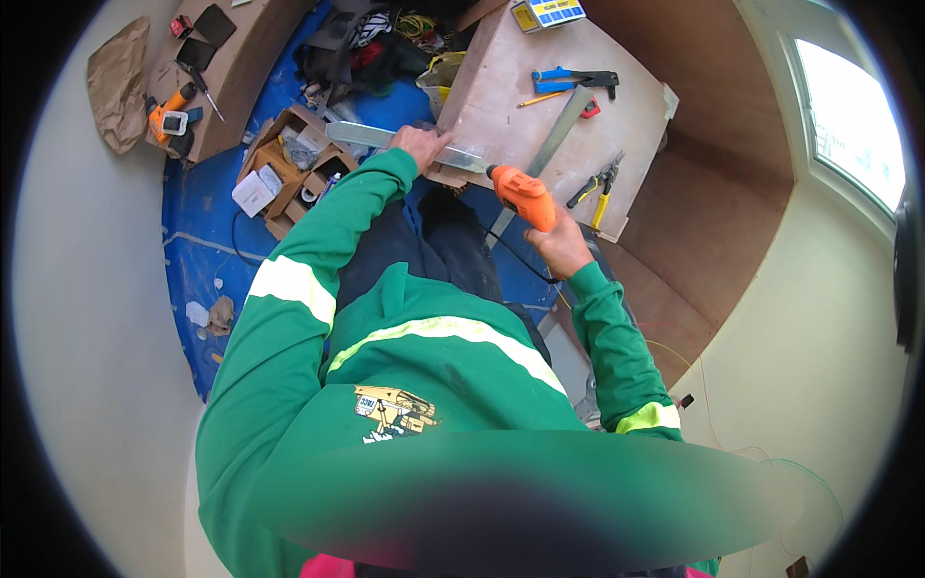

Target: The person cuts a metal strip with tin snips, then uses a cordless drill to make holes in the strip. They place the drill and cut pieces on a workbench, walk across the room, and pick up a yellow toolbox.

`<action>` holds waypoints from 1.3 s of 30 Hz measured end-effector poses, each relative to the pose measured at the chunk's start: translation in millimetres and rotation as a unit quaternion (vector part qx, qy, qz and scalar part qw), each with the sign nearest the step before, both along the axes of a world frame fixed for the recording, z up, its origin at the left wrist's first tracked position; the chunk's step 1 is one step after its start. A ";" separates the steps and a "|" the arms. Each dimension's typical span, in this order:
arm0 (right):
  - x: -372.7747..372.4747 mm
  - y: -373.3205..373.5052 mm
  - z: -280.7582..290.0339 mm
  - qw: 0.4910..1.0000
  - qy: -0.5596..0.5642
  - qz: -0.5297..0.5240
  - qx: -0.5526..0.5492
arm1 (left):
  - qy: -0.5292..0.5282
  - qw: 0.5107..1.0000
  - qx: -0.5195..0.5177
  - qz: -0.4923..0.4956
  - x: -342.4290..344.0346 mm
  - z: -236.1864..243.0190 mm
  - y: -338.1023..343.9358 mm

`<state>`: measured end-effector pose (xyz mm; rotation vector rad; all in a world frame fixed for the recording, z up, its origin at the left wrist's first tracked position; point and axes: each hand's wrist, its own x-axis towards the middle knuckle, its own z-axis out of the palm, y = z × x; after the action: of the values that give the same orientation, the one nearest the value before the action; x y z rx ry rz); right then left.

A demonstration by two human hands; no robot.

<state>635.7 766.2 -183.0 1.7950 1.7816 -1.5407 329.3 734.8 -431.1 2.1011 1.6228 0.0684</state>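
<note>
Drilling looks underway, unfinished (depth can't be told): metal strip [465, 160] gripped by curled left hand [420, 147], drill [525, 197] by closed right hand [562, 248].

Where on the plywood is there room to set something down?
Left of the blue tool and pencil, nearer than the blue-and-yellow box; also between the small red item and the pliers. Crowded: where blue tool, pencil and metal strip cluster, and at the near edge by the drill.
</note>
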 end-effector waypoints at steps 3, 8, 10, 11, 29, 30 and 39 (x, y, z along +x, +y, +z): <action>-2.8 -16.2 16.0 0.999 -0.001 -0.039 -0.009 | 0.037 0.998 -0.054 0.013 3.8 7.8 0.1; -6.2 -52.8 38.2 0.977 0.067 -0.201 -0.006 | -0.012 0.995 -0.101 0.020 -10.0 26.3 -4.3; -4.8 -66.8 44.4 0.961 0.085 -0.262 -0.004 | -0.046 0.988 -0.132 0.064 -22.2 32.3 -8.0; -4.2 -72.8 46.3 0.955 0.099 -0.280 0.004 | -0.061 0.983 -0.135 0.110 -29.6 35.3 -10.3; 35.1 -167.7 46.8 0.844 0.178 -0.499 0.077 | 0.036 0.882 0.177 -0.435 34.1 52.9 55.6; 40.8 -171.9 45.5 0.843 0.181 -0.501 0.074 | 0.041 0.884 0.152 -0.440 40.8 43.9 58.4; 70.2 -217.8 32.3 0.809 0.247 -0.531 0.045 | -0.085 0.958 0.051 -0.269 45.8 35.2 70.3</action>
<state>705.9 548.4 -150.7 2.8849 0.8878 -2.4936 375.2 805.1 -395.8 2.4666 0.9253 0.1493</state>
